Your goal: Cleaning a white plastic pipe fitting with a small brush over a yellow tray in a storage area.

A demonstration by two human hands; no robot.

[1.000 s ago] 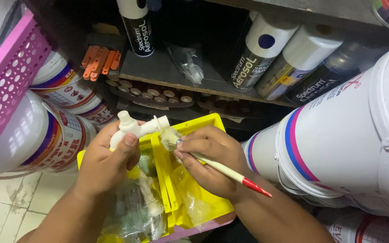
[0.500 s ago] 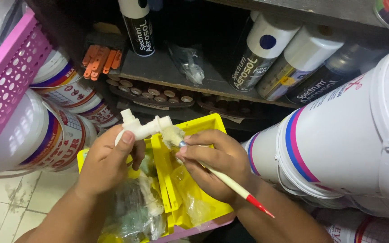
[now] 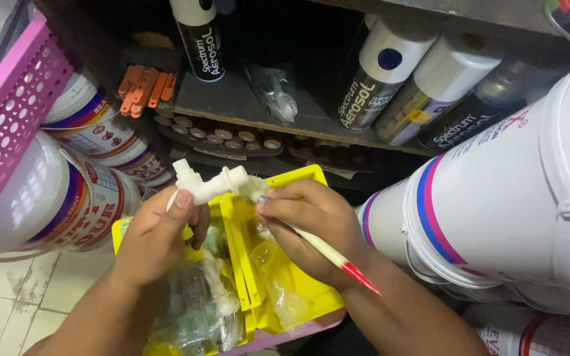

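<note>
Your left hand (image 3: pixel 156 240) grips the white plastic tap (image 3: pixel 207 184) above the yellow tray (image 3: pixel 311 300); at its three o'clock, your right hand (image 3: pixel 311 224) pinches a brush (image 3: pixel 324 250) against the tap's mouth.

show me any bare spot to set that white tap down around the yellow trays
Bare tiled floor shows lower left, below the paint tubs. The yellow trays are full of plastic bags, the shelf holds spray cans, and the white bucket crowds the right.

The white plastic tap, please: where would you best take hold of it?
Grip the white plastic tap round its body below the handle, coming from the lower left as the left hand does; that leaves its threaded end free for the brush in the right hand.
</note>
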